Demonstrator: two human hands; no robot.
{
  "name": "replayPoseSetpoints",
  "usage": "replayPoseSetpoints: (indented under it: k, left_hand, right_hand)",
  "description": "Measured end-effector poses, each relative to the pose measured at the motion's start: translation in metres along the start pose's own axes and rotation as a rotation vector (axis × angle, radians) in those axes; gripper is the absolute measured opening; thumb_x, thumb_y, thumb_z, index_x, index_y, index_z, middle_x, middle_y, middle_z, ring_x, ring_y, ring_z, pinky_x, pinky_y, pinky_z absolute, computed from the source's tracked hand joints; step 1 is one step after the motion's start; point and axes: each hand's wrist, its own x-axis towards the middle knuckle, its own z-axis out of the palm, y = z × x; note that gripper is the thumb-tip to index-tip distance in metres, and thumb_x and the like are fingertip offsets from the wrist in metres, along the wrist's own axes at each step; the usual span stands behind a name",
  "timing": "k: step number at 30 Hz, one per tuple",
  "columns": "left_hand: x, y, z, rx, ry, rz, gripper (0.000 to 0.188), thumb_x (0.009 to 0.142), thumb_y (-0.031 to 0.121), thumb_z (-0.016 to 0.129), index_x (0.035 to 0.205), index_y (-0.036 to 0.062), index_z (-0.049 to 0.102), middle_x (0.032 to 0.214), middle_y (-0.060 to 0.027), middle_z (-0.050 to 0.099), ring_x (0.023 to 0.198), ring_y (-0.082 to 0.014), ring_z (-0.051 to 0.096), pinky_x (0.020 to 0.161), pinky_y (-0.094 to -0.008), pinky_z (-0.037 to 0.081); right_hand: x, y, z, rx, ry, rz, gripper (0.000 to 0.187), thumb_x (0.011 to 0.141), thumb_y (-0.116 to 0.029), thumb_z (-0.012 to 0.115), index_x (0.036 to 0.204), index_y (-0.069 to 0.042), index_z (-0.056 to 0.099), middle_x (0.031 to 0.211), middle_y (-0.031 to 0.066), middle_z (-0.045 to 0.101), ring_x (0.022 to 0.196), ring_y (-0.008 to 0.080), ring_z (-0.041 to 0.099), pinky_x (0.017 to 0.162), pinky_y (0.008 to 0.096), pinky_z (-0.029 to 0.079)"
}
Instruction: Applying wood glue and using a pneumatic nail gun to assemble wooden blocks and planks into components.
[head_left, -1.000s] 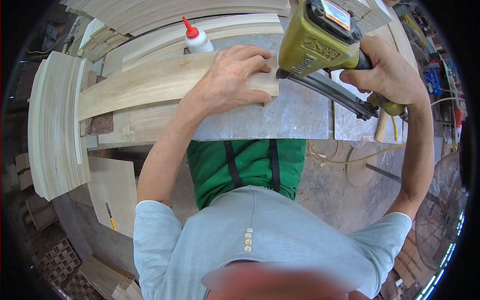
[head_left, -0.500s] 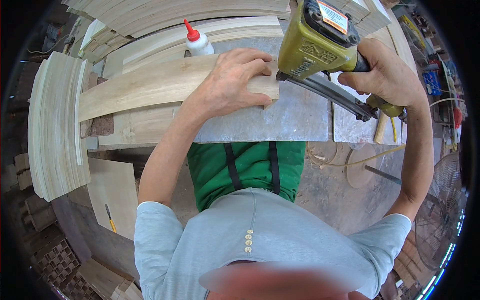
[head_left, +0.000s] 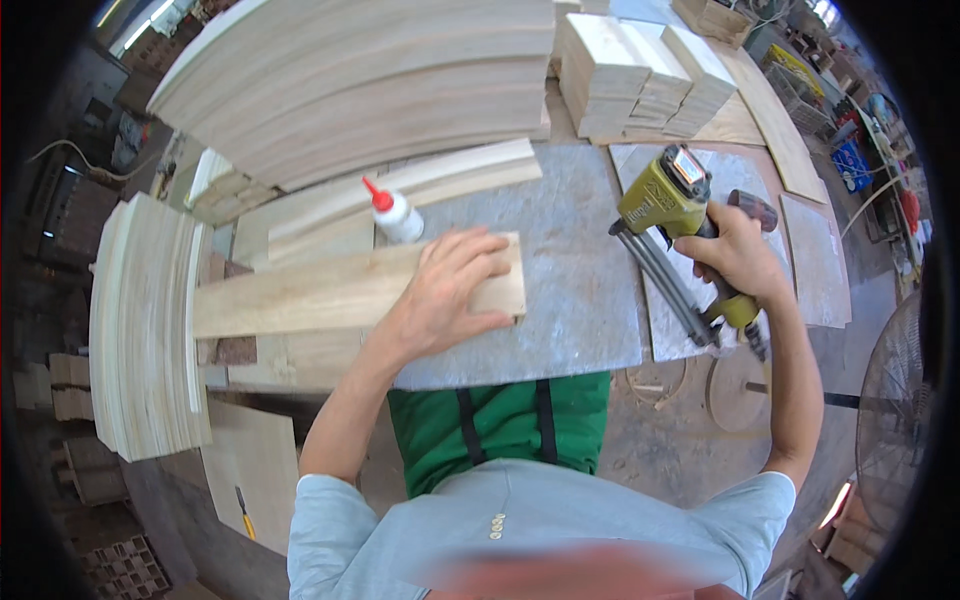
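Note:
My left hand [head_left: 452, 295] spans a pale wooden board [head_left: 300, 293] near its right end, thumb along the near edge and fingers over the far edge. In my right hand [head_left: 740, 255] is a green nail gun [head_left: 662, 207], its handle wrapped by my fingers. The gun is to the right of the board and apart from it, over the right part of the metal-topped table [head_left: 580, 300]. The board's left end meets an upright stack of wooden panels [head_left: 145, 330]. A white glue bottle [head_left: 402, 222] with a red nozzle stands just behind the board.
A tall stack of long boards [head_left: 370, 95] rises at the back, with shorter stacked boards [head_left: 625, 85] to its right. A dark cylinder [head_left: 752, 210] lies beyond my right hand. A fan [head_left: 900, 400] stands at the right; a yellow-handled tool [head_left: 246, 515] lies on a panel below left.
My right hand has drawn the nail gun away from the board's end to the right. My left hand keeps its grip on the board. The view has tilted to show more of the back.

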Motion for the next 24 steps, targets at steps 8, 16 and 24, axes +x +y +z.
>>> replayPoseSetpoints:
  k: [8,16,24]
  left_hand:
    - [0.008,0.021,-0.012,0.075,-0.157,-0.077,0.065,0.065,0.023,0.079,0.125,0.0137,0.055,0.13,-0.0106,0.045,0.126,-0.0328,0.038,0.104,-0.0467,0.031]
    - [0.01,0.019,-0.009,0.187,-0.221,-0.095,0.064,0.066,0.03,0.079,0.125,0.0155,0.058,0.132,-0.0123,0.045,0.127,-0.0348,0.039,0.103,-0.0491,0.032]
    - [0.01,0.025,-0.003,0.17,-0.178,-0.144,0.059,0.064,0.027,0.079,0.119,0.015,0.063,0.133,-0.0156,0.05,0.127,-0.0384,0.041,0.102,-0.049,0.036]
  right_hand:
    - [0.061,0.134,0.017,0.873,0.127,0.112,0.023,0.087,-0.022,0.062,0.09,0.0,0.054,0.071,0.007,0.059,0.053,0.0147,0.06,0.046,0.0266,0.051]
    - [0.108,0.201,0.037,1.085,0.066,0.188,0.025,0.087,-0.026,0.062,0.086,-0.001,0.057,0.068,0.0074,0.061,0.053,0.0148,0.06,0.048,0.0247,0.051]
    - [0.112,0.211,0.044,0.975,0.187,0.169,0.029,0.088,-0.029,0.063,0.09,0.0,0.057,0.074,0.0065,0.061,0.06,0.0117,0.061,0.055,0.0228,0.051]
